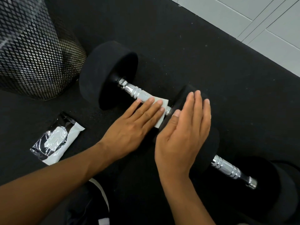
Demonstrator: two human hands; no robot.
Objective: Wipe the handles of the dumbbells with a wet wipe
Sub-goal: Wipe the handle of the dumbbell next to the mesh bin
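Note:
Two black dumbbells lie end to end on the black floor mat. The far dumbbell (107,73) has a chrome handle (134,90) running toward the lower right. A white wet wipe (160,109) is draped over that handle. My left hand (134,125) presses the wipe onto the handle with straight fingers. My right hand (183,133) rests flat on the far dumbbell's near weight head (183,93), fingers straight. The near dumbbell's chrome handle (230,169) lies bare at the lower right.
A wet wipe packet (55,140), black and white with a shiny flap, lies on the mat to the left. A black mesh bin (34,51) stands at the upper left. Grey floor tiles (259,21) border the mat at the upper right.

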